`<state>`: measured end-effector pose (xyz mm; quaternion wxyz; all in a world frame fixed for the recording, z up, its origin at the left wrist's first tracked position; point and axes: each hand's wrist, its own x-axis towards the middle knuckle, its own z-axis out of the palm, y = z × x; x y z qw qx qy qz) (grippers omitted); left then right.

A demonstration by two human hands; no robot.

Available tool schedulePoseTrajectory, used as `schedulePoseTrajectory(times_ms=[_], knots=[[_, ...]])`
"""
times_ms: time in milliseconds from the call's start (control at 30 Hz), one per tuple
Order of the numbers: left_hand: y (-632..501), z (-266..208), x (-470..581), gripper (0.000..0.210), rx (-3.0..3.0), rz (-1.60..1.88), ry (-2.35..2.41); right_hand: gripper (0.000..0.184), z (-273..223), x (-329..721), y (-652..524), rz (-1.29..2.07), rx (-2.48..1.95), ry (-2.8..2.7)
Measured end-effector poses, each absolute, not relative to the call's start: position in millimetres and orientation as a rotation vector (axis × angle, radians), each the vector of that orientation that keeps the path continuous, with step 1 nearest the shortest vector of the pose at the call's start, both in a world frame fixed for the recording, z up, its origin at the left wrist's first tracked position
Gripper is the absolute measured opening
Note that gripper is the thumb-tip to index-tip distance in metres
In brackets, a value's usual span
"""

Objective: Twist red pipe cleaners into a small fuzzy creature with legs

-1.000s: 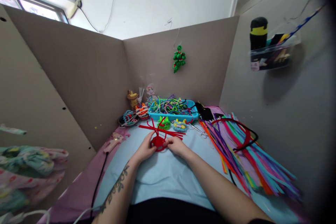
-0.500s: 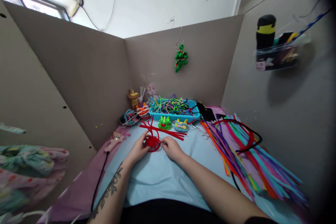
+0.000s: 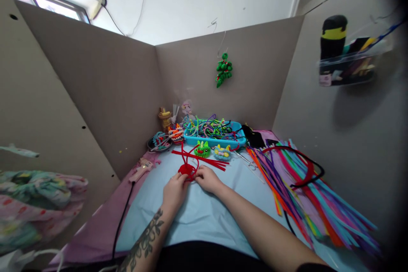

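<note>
Between my hands is a red pipe-cleaner piece, a coiled round body with loose strands standing up from its top. My left hand pinches its lower edge from the near left. On the right side, my right hand has its fingers closed together at a red strand of the same piece; the fingertips partly hide the hold. Just behind lie several straight red pipe cleaners. Beyond them sit a green fuzzy animal head and a pale blue and yellow one.
A blue basket of mixed pipe cleaners stands at the back. Scissors lie right of centre, beside a large bundle of coloured pipe cleaners. To the left rests a pink glue gun with a black cord. Grey partitions enclose the table.
My left hand has moved right and nearer, from the left side of the red piece to its lower edge. The two hands are closer together. The view has shifted slightly.
</note>
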<state>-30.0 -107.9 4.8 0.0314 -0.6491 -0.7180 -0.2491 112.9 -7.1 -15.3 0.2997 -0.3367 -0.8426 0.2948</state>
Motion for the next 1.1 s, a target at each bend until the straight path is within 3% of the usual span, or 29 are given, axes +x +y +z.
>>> schedulePoseTrajectory(times_ms=[267, 400, 567, 1100], knots=[[-109.3, 3.9, -29.8, 0.025, -1.85, -1.06, -2.216, 0.02, -15.1, 120.8, 1.6, 0.774, -1.022, -2.116], [-114.8, 5.9, -31.3, 0.019, -1.943, -0.882, -2.205, 0.024, -13.7, 112.6, -7.1, 0.712, -0.917, -2.285], [-113.6, 3.1, -30.3, 0.024, -1.953, -0.619, -2.269, 0.015, -12.1, 101.7, -14.2, 0.626, -0.945, -2.343], [-106.2, 2.8, -25.5, 0.023, -1.968, -0.565, -2.261, 0.007, -15.4, 94.0, -22.6, 0.588, -0.844, -2.283]])
